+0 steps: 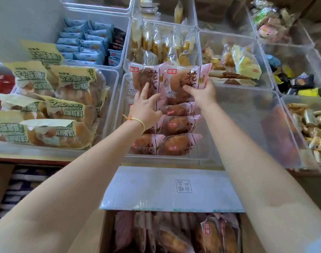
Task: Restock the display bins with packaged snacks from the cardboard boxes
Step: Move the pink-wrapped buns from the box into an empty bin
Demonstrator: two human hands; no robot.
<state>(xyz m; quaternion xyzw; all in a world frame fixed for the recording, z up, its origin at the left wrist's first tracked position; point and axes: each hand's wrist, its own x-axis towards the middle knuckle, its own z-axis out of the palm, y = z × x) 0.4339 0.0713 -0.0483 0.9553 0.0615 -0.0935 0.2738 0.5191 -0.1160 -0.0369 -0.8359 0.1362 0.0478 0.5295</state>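
Note:
A clear plastic display bin (247,128) in the middle holds two rows of pink-wrapped buns (179,125) along its left side. At the far end of the rows stand two upright pink bun packs. My left hand (147,108) rests with spread fingers on the left upright pack (147,77). My right hand (201,92) grips the right upright pack (187,79) by its lower right edge. Below, an open cardboard box (167,190) holds more pink-wrapped buns (210,234), packed on edge.
A bin of yellow-green bread bags (52,114) stands left. Behind are bins of blue packets (83,44) and clear-wrapped pastries (161,42). To the right are bins of yellow packs (245,63), mixed sweets (298,83) and small wrapped bars (313,128). The middle bin's right half is bare.

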